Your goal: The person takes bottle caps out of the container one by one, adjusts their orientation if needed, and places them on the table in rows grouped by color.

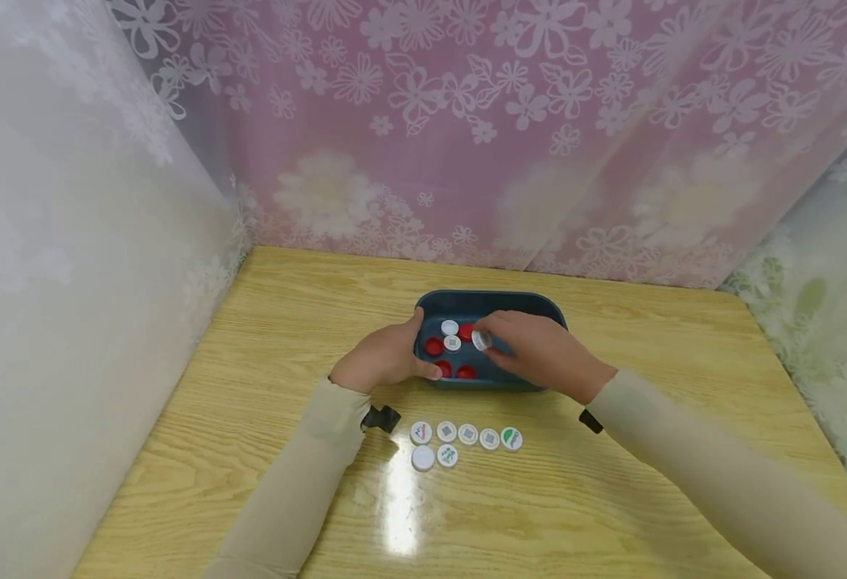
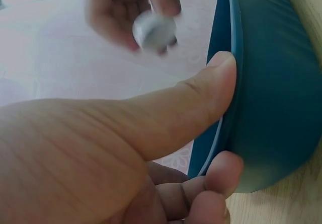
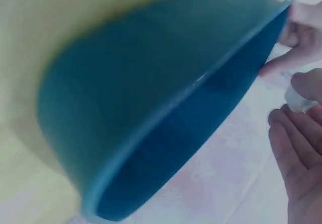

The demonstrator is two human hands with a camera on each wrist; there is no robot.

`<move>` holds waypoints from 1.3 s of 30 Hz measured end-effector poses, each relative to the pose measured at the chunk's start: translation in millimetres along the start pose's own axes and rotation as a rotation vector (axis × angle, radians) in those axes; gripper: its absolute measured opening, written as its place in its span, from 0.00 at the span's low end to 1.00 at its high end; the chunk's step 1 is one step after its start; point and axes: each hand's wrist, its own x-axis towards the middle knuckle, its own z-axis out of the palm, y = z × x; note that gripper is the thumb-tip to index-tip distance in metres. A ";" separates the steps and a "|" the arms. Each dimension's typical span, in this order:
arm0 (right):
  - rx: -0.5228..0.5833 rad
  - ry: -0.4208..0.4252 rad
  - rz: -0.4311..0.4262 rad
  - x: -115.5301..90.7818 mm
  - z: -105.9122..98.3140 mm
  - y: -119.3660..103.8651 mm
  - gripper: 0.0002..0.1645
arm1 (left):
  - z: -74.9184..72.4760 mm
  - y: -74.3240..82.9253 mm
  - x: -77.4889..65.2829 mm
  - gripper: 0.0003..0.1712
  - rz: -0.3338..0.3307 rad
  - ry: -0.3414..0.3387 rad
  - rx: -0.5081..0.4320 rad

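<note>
A dark blue plastic basin (image 1: 491, 384) stands on the table with several red bottle caps (image 1: 433, 346) and two white bottle caps (image 1: 450, 327) lying inside. My left hand (image 1: 385, 354) grips the basin's left end, thumb and fingers at the rim in the left wrist view. Over the basin's inside, my right hand (image 1: 548, 354) pinches a white bottle cap (image 1: 481, 341) between thumb and fingers. That cap looks blurred in the left wrist view. Part of the basin's right side is hidden behind my right hand.
In front of the basin, several white bottle caps (image 1: 468, 434) lie in two rows on the wood-grain table (image 1: 307, 297), some with printed tops. Floral curtains (image 1: 423, 161) hang behind the table and along both sides.
</note>
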 end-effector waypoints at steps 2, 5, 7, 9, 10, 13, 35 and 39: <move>0.009 0.049 -0.038 -15.3 1.2 -6.2 0.20 | -0.2 0.4 -0.5 0.66 -0.001 0.001 -0.005; 0.016 0.109 -0.118 -38.5 11.4 -15.4 0.19 | 0.0 0.8 -0.6 0.66 0.000 0.001 -0.015; 0.014 0.129 -0.160 -52.9 20.4 -22.3 0.21 | 0.6 1.0 -0.2 0.66 0.001 -0.001 -0.017; 0.023 0.125 -0.195 -64.9 29.2 -30.1 0.24 | 1.6 0.9 0.3 0.66 0.000 -0.004 -0.014; 0.029 0.116 -0.210 -69.0 32.9 -34.3 0.26 | 2.0 0.1 0.9 0.65 -0.001 -0.004 -0.010; 0.034 0.070 -0.242 -77.4 41.3 -47.0 0.27 | 2.2 -1.1 1.6 0.65 -0.001 -0.004 -0.002; -0.177 -0.038 -0.382 -78.0 69.5 -70.6 0.08 | 2.2 -0.1 3.0 0.66 0.002 0.003 0.001; -0.195 -0.077 -0.378 -76.5 69.1 -71.5 0.05 | 0.3 1.8 1.2 0.66 -0.011 -0.005 -0.006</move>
